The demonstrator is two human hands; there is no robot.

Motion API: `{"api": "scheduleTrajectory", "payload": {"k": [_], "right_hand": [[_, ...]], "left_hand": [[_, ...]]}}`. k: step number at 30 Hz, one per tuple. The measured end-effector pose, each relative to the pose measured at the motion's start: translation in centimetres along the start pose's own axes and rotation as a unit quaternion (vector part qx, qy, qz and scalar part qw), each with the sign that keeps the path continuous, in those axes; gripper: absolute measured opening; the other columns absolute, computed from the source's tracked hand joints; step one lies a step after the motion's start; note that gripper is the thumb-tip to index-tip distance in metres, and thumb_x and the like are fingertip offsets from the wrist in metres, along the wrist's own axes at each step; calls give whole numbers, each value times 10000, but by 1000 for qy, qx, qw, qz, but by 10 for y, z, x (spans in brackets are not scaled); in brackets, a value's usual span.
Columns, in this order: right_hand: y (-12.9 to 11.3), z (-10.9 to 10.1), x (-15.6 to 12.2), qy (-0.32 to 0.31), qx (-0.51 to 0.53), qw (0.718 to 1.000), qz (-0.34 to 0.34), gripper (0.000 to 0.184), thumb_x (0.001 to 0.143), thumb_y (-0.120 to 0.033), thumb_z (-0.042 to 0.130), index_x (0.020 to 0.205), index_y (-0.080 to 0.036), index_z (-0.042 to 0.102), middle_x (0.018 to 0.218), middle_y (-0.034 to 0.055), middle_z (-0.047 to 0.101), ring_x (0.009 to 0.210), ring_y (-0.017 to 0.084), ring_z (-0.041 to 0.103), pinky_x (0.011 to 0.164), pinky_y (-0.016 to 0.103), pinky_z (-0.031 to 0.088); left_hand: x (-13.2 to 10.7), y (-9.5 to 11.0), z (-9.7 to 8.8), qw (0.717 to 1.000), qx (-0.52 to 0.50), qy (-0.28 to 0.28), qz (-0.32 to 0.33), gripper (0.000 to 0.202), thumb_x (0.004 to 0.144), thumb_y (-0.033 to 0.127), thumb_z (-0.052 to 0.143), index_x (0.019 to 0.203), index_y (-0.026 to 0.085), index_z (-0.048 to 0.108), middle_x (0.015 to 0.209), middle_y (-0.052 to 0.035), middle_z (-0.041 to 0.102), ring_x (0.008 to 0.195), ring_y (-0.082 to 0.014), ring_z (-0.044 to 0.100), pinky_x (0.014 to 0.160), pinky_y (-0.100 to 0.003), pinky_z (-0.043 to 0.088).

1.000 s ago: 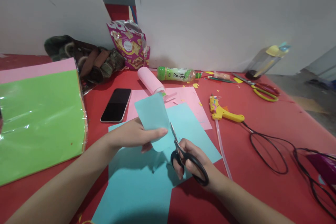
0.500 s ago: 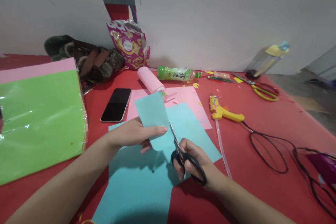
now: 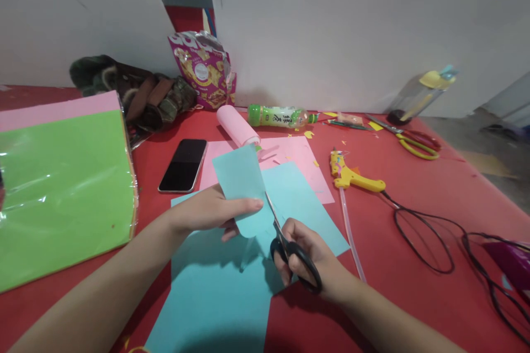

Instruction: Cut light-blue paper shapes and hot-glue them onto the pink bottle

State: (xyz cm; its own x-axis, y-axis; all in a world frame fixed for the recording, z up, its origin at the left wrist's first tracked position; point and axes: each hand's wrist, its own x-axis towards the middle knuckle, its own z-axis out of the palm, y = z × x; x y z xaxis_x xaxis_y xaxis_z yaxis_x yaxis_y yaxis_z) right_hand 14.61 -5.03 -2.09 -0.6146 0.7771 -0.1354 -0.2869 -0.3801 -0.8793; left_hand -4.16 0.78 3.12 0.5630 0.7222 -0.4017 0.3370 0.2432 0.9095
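Note:
My left hand (image 3: 211, 212) pinches a small light-blue paper piece (image 3: 240, 179) and holds it upright above the table. My right hand (image 3: 304, 256) grips black-handled scissors (image 3: 290, 245); the blades run along the right edge of that piece. Under both hands a large light-blue sheet (image 3: 223, 287) lies flat on the red table (image 3: 414, 204). Behind it lies a pink sheet (image 3: 298, 162).
A black phone (image 3: 183, 165), a pink roll (image 3: 238, 126) and a green-capped bottle (image 3: 281, 116) lie behind the sheets. A yellow glue gun (image 3: 351, 175) with black cable (image 3: 434, 237) is to the right, yellow-handled scissors (image 3: 416, 143) farther back. A wrapped green paper pack (image 3: 62, 193) fills the left.
The scissors have moved slightly up along the edge of the small blue piece and the handles have closed a little. My left hand has barely moved.

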Motion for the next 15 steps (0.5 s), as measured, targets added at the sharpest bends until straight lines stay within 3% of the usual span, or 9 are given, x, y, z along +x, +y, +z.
{"api": "scheduleTrajectory", "payload": {"k": [10,15], "right_hand": [[2,0,-1,0,4,1000,-3,436,659,-508,628,722,-201,326,533,-73,466,433,41,414,435,171,283],[1,0,0,-23,5,1000,-16,425,691,-517,592,746,-207,307,533,-73,462,452,48,390,461,185,278]], "left_hand": [[3,-3,-1,998,-21,-42,42,279,786,319,429,618,126,538,367,72,412,293,-44,356,336,-167,246],[2,-3,1,998,-24,-39,30,310,782,325,427,534,143,471,340,74,396,287,-40,337,335,-165,231]]}}
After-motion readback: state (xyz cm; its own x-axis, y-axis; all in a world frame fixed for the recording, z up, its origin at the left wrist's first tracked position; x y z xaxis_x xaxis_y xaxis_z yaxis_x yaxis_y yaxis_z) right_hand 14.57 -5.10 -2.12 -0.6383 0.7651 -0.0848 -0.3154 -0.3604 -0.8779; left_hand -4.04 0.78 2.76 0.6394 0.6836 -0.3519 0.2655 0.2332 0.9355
